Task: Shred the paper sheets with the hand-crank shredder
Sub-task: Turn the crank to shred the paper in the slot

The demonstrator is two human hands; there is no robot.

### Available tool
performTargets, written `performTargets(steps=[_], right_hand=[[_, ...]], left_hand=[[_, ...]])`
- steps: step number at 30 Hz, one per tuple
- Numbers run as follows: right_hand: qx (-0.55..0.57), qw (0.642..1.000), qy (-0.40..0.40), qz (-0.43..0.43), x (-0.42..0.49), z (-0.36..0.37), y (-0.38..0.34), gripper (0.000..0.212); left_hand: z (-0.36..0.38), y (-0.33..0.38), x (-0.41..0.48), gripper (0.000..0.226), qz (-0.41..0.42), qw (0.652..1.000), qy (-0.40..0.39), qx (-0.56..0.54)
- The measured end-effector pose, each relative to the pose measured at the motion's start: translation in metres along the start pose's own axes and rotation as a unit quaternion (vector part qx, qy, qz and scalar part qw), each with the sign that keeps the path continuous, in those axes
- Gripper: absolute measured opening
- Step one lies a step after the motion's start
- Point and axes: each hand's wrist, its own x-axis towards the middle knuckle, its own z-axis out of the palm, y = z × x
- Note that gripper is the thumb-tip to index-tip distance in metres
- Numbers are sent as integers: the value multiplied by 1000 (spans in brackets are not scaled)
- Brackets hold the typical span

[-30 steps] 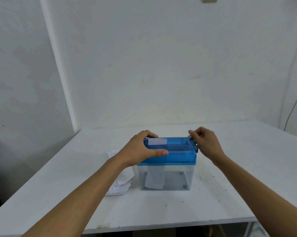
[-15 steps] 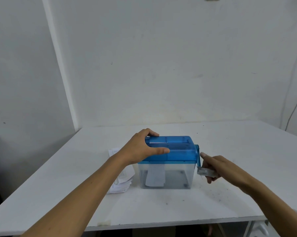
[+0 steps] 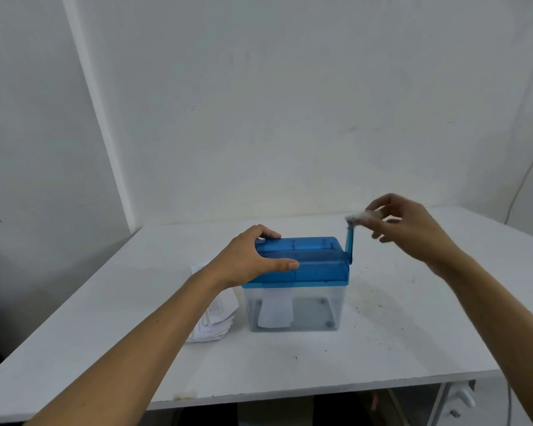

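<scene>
A small shredder with a blue top and a clear bin stands mid-table. My left hand grips the left end of the blue top, thumb along its front. The blue crank arm points up at the right side, and my right hand pinches its pale knob. A white paper piece hangs down inside the bin. A stack of paper sheets lies left of the shredder, partly hidden by my left forearm.
The white table meets white walls at the back and left. Dark specks dot the surface right of the shredder. A thin cable runs down the right wall. The table's front edge is close to me.
My right hand swung the crank from low at the shredder's right side up to a raised, upright position. The paper hangs lower in the bin. My left hand stayed on the top.
</scene>
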Motion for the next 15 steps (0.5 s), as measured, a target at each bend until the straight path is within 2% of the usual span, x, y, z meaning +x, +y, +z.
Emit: performTargets(steps=[2,4,6,8,11,15], right_hand=[[-1,999,45,1,14,10,14,26],[-35,999,30,27,23,24,29,22],[-99,991,-30,82,25,36,43,22],[-161,969,-119,142,23,41,54,24],[-193,940,-214,183,16,37,64,25],[-247,934,-214,146,19,30,57,25]], left_hand=[[0,0,0,77,-1,1000,1,2],[0,0,-1,77,-3,1000,0,1],[0,1,-2,79,-3,1000,-1,-2],[1,1,-3,79,0,1000,-2,-4],[1,0,-2,79,0,1000,-1,0],[2,-2,-2,78,-3,1000,4,4]])
